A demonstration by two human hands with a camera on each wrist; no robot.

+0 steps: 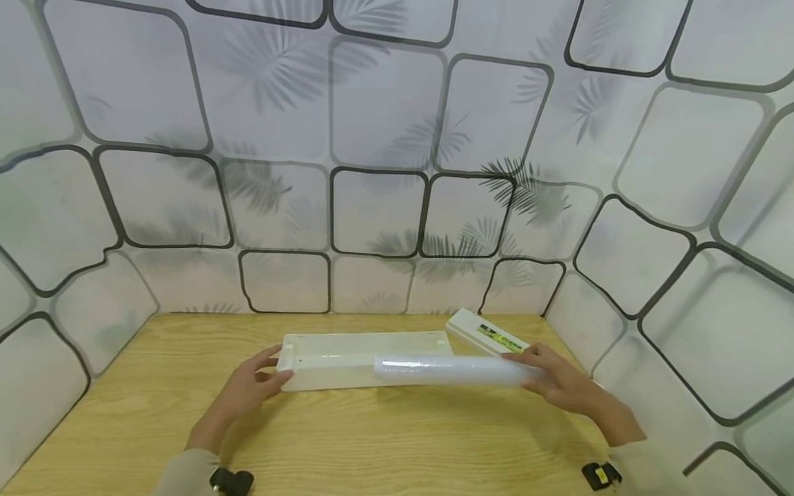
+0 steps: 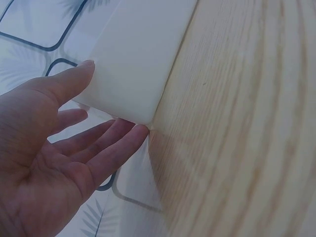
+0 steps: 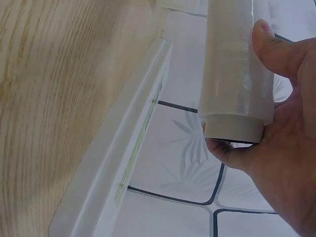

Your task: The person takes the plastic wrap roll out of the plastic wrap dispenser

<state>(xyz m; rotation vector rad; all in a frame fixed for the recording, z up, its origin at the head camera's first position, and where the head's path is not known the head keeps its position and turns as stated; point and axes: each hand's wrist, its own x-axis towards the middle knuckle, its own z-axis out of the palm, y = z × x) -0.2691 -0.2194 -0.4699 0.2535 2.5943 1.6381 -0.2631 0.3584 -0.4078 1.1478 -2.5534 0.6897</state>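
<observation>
A long white plastic box (image 1: 329,379), hollow side up, lies on the table. My left hand (image 1: 245,387) holds its left end, thumb on one long wall and fingers at the other side. In the left wrist view that hand (image 2: 74,143) has its fingertips right at the corner of the box (image 2: 133,59). My right hand (image 1: 561,380) grips the right end of a roll of cling film (image 1: 446,370), whose left part overlaps the box in the head view. A cardboard core end (image 3: 234,129) shows beside the right hand (image 3: 286,108).
Behind the roll a narrow white lid (image 1: 468,327) with a green and yellow label lies slantwise on the wooden table (image 1: 372,441). A patterned wall covering (image 1: 378,213) rises along the table's back and sides.
</observation>
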